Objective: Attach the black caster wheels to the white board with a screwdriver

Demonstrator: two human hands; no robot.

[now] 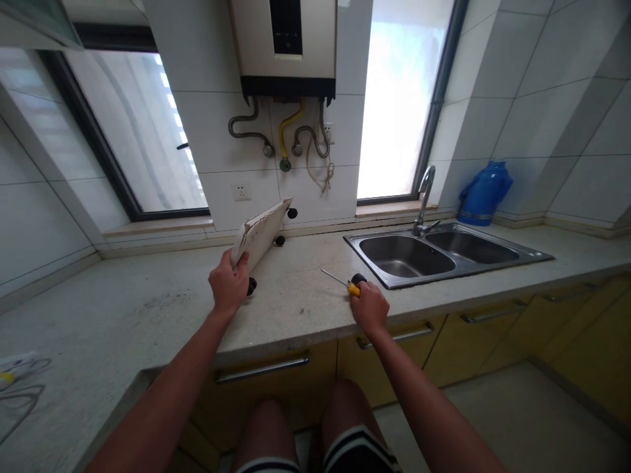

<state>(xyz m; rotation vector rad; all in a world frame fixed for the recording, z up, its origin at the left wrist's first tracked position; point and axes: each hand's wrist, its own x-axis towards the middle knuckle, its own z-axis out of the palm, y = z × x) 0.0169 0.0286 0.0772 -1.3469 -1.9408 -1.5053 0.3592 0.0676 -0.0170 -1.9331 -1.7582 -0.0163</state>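
Observation:
My left hand [231, 280] grips the near upper edge of a white flat panel [263, 233], which stands tilted on its side on the counter. Black round feet or knobs [279, 241] stick out from the panel's right-facing side. My right hand [371, 306] is closed around a screwdriver with a yellow handle [353, 289]. Its thin metal shaft [333, 276] points left and away from me, just above the counter. By the right fingers is a black round piece [359, 279]; whether it is held or part of the screwdriver I cannot tell.
A stone-like counter [300, 282] runs along the tiled wall. To the right is a double sink [404, 256] with a faucet [424, 197], and a blue plastic container [486, 192] beyond. A water heater [286, 39] with hoses hangs above. Cables [22, 394] lie at far left.

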